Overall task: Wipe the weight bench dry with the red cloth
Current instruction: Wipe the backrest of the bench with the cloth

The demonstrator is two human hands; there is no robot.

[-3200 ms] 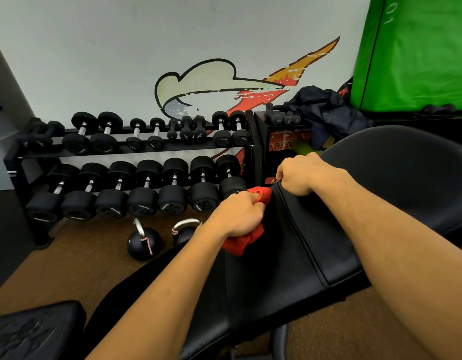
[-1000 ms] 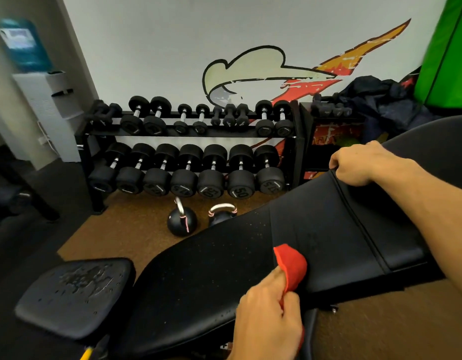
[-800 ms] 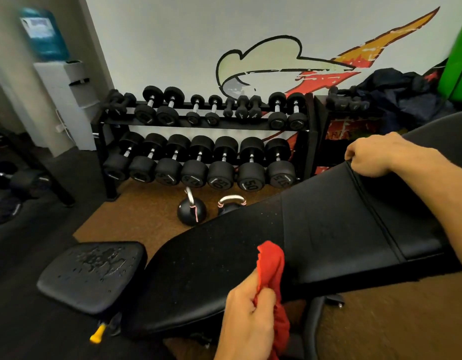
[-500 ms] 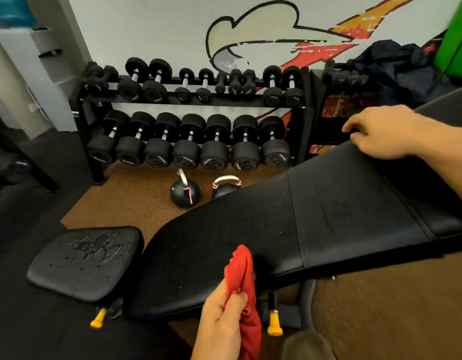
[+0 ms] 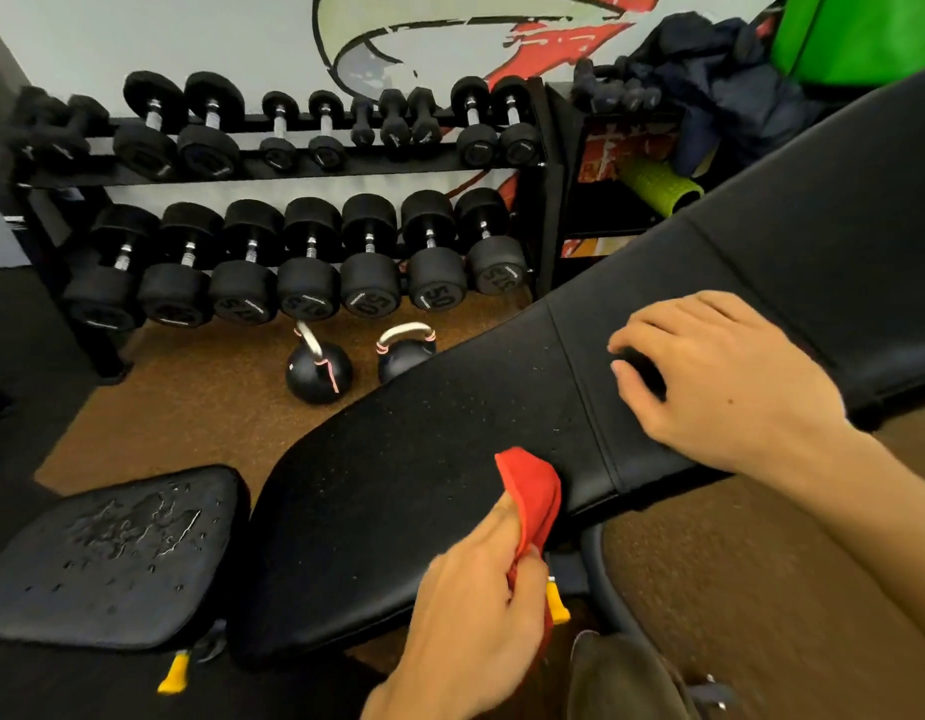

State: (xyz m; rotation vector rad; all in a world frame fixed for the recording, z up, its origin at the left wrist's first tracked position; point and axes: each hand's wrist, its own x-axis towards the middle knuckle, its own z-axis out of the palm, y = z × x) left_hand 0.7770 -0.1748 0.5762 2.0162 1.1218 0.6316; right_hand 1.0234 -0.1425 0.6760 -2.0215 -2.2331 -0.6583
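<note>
Two hands on weight bench (image 5: 429,459); left hand (image 5: 470,605) grips red cloth (image 5: 533,491)

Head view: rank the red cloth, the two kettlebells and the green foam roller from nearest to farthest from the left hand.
1. red cloth, gripped in the left hand, at the near edge of the bench.
2. kettlebells, on the floor beyond the bench.
3. green foam roller, far back on the right.

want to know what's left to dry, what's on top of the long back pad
Fine droplets speckle the middle of the back pad. The left hand holds the red cloth at its near edge; the right hand rests further up. The surface under cloth and hand is hidden.
</note>
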